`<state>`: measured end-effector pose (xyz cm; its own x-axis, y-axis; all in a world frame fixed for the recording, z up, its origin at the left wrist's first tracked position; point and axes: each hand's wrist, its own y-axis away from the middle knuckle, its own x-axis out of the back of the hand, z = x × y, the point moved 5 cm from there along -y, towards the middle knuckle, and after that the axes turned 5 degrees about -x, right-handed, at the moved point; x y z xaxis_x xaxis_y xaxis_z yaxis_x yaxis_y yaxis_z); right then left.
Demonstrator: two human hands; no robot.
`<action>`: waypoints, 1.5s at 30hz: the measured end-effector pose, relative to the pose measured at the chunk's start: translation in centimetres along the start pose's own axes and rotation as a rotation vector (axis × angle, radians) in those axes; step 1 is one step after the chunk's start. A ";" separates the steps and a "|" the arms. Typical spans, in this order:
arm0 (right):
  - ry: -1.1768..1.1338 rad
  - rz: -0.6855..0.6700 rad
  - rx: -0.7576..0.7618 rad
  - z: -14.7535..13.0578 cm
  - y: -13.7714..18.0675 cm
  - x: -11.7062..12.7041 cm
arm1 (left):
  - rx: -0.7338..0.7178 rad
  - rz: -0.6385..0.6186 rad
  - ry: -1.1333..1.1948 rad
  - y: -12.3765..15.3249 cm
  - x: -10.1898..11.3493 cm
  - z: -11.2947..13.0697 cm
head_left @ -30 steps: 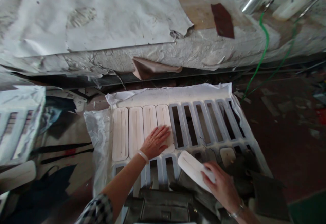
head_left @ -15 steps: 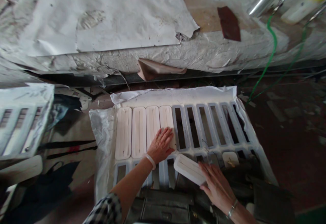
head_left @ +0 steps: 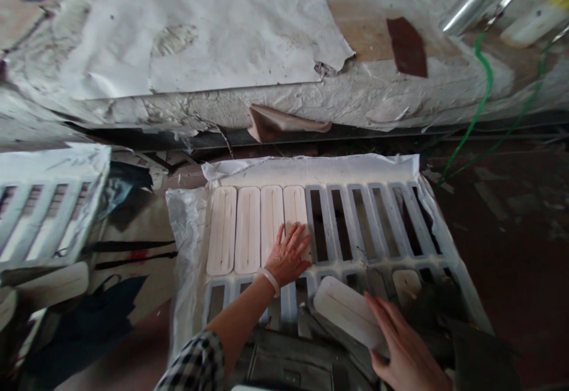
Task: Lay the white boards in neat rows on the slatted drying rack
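My left hand (head_left: 288, 257) lies flat, fingers spread, on the fourth of a row of pale oblong panels. These round-cornered panels (head_left: 248, 231) fill the left slots of a white slotted frame (head_left: 311, 170), each with a line down its middle. In my right hand (head_left: 402, 340) is a similar pale oblong panel (head_left: 347, 311), gripped at its right end between thumb and fingers. It is tilted above the lower slots, and what is fixed beneath it, if anything, is hidden. Dark bag-like pieces (head_left: 288, 358) lie below my hands.
A paper-covered workbench (head_left: 213, 35) runs across the back, with a brown scrap (head_left: 406, 46) on it. A green cord (head_left: 473, 115) hangs at the right. Another slotted frame (head_left: 44, 163) stands at the left, beside dark cloth (head_left: 102, 320).
My right hand has moved down and slightly right, with the panel in its grip. My left hand stays on the fourth panel. The whole view has shifted slightly.
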<state>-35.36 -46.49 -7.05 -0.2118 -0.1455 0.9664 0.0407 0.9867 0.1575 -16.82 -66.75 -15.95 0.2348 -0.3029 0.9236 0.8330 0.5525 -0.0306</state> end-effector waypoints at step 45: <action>-0.185 0.282 -0.493 -2.2 -21.6 -6.0 | 0.179 0.250 0.154 -2.2 0.9 -1.0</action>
<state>-32.79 -67.10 -15.77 -0.2914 0.1756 0.9403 0.5595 0.8287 0.0186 -17.89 -69.03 -15.45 0.5046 -0.2469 0.8273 0.6425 0.7475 -0.1687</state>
